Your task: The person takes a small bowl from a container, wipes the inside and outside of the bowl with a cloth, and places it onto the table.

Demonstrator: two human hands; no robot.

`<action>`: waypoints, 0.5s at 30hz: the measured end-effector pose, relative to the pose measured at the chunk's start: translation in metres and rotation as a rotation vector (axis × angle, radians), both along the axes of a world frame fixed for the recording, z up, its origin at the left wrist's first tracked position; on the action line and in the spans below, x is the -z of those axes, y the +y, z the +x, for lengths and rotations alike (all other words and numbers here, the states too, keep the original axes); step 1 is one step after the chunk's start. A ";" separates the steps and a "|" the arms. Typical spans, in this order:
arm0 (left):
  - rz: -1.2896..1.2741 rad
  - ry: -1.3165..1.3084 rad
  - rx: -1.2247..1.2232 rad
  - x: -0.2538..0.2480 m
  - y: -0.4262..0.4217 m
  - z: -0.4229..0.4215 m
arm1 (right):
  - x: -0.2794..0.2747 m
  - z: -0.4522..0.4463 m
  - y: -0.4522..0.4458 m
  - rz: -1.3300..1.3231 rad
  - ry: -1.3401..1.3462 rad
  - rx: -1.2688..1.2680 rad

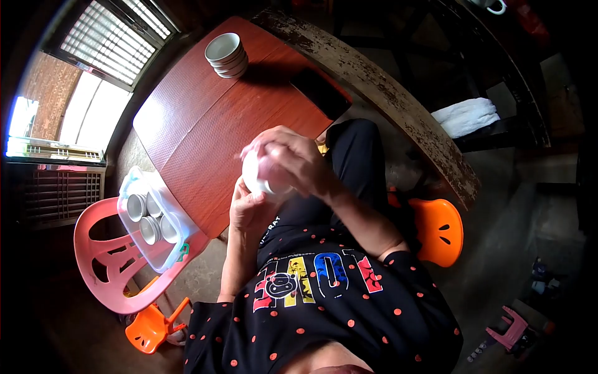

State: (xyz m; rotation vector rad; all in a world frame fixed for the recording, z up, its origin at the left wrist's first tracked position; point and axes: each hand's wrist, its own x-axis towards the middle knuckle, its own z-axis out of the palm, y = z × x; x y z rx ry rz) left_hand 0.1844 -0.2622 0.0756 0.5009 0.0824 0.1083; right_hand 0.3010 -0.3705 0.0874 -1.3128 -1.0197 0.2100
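My left hand is closed around a white bowl and holds it up in front of my lap, near the table's edge. My right hand lies over the bowl's far and right side. Its fingers are smeared by motion, and a pinkish blur between them and the bowl is too unclear to name. Both hands hide much of the bowl. On the far part of the reddish-brown table stands a stack of several white bowls.
A dark flat phone-like object lies on the table. To the left, a clear plastic bin with several bowls rests on a pink chair. Orange stools stand nearby. A worn wooden bench runs along the right, with a white towel beyond.
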 end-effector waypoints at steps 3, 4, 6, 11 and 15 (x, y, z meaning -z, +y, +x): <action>0.285 0.138 -0.107 0.000 -0.001 -0.002 | 0.031 -0.022 0.003 0.068 0.030 0.249; 0.301 0.131 -0.043 0.002 0.003 -0.003 | 0.026 -0.021 -0.001 0.019 0.026 0.278; 0.330 0.127 0.083 0.009 0.017 -0.006 | 0.032 -0.002 -0.008 -0.002 -0.065 0.108; 0.097 0.075 0.091 0.024 0.014 0.005 | 0.020 0.016 -0.012 -0.124 0.264 -0.219; 0.173 0.062 -0.052 0.006 0.011 0.012 | 0.018 -0.019 0.001 -0.010 0.024 0.297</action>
